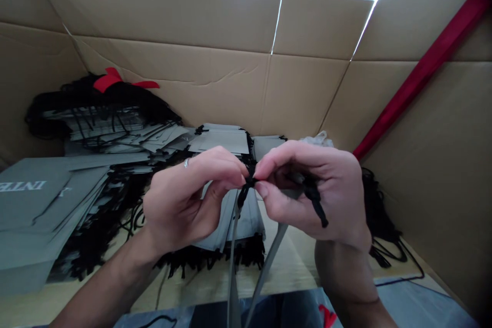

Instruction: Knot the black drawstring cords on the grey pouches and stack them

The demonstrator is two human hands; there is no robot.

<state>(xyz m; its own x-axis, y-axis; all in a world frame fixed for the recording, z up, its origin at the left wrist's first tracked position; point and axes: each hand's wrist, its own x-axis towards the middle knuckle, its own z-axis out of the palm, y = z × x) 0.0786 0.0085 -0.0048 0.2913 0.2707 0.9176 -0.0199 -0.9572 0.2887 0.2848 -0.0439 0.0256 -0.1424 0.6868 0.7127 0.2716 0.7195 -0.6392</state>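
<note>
Both hands meet near the middle of the head view. My left hand [192, 195], with a ring on one finger, pinches a black cord [243, 197] between thumb and forefinger. Just right of it, my right hand [319, 189] pinches the same cord at its knot, the fingertips almost touching. A black cord end [315, 200] hangs out of the right hand's curled fingers. Two grey strips [274, 251], seen nearly edge-on, hang down below the hands.
Grey printed bags [34, 195] with black cords are piled at the left. More grey pieces [219, 138] lie behind the hands. Black cords [378, 215] lie at the right by the cardboard wall [307, 92]. A red strip [423, 72] slants across that wall.
</note>
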